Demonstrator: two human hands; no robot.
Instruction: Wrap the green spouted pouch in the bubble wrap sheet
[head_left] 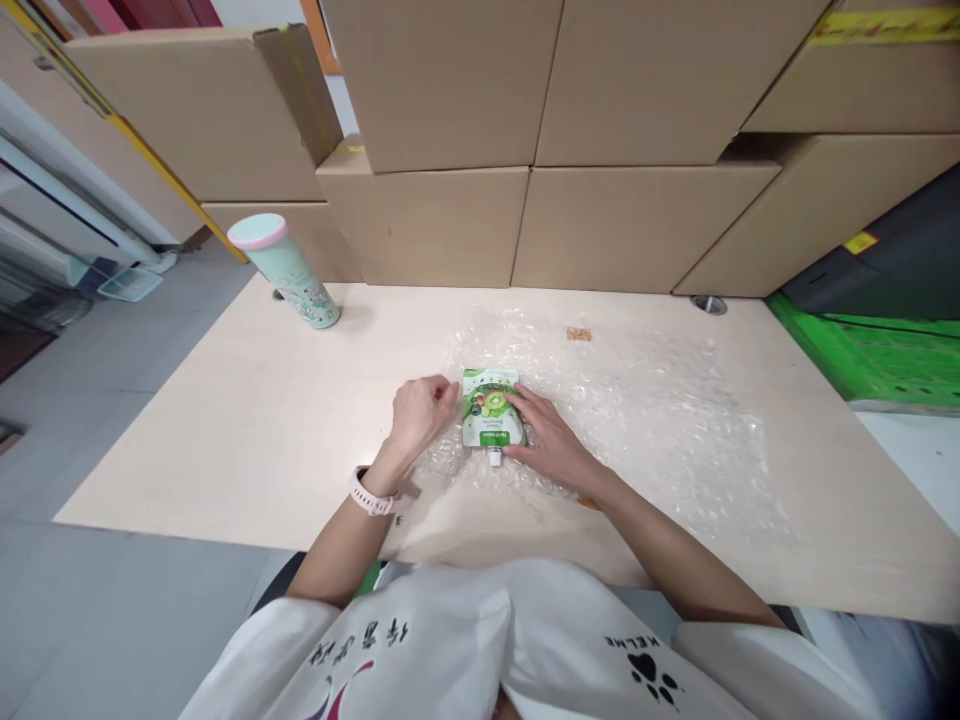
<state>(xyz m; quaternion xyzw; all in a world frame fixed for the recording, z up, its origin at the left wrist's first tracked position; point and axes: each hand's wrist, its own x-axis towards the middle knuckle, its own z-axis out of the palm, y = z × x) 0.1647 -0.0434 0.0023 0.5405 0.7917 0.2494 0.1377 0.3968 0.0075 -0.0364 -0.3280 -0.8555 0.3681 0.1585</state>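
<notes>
A green and white fruit pouch (491,405) with a white cap lies flat on a sheet of bubble wrap (660,410), its cap toward me. My left hand (422,412) is closed at the left edge of the wrap, just beside the pouch; its fingertips are partly hidden. My right hand (551,435) rests over the pouch's right side with fingers stretched out and thumb apart near the cap. Its fingertips touch the pouch's printed front.
Stacked cardboard boxes (442,225) line the back of the table (247,430). A mint tumbler (292,275) with a pink-rimmed lid stands at the back left. To the right are a green crate (885,360) and a dark bin (892,255).
</notes>
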